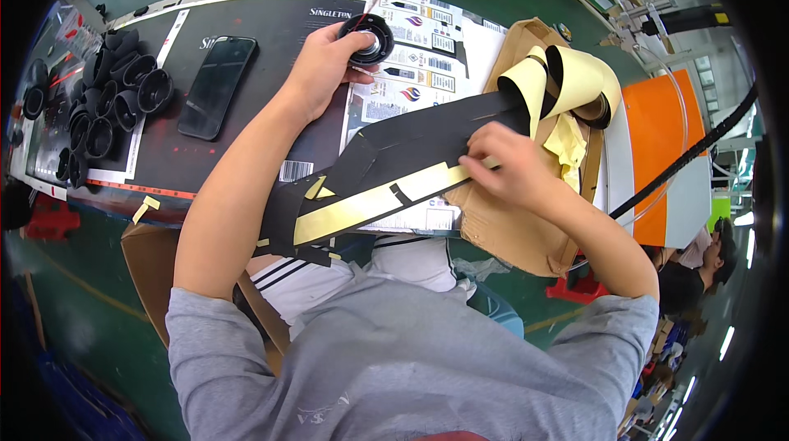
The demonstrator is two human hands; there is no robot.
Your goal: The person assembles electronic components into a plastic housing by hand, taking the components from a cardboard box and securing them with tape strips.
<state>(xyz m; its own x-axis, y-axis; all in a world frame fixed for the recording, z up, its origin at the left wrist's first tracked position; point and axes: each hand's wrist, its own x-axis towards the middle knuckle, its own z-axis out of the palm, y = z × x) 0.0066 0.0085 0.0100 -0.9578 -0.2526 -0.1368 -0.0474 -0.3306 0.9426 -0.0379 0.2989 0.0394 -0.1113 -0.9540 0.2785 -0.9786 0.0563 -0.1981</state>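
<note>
A grey short-sleeved T-shirt (444,367) fills six o'clock, pale print (325,410) toward seven; white bottoms (411,264) carry black stripes (275,276)

A factory workshop: green floor (103,253) with yellow line (97,290), strip lights (726,343), piled cartons (662,339)

Take the foam strips (427,130) on the tabletop (288,22) as the clock's centre, with the wearer at 6. The right hand (514,163) is on them at 3 o'clock. At 11, the left hand (330,56) holds a round part (377,48). A phone (218,87) lies at 10, and beyond it a cluster of cups (111,104) sits between 9 and 10. Paper sheets (423,30) lie flat toward 12. A loose roll (588,83) rests at 2 on a cardboard sheet (514,231). Below table level, a box (148,277) stands at 8.
</note>
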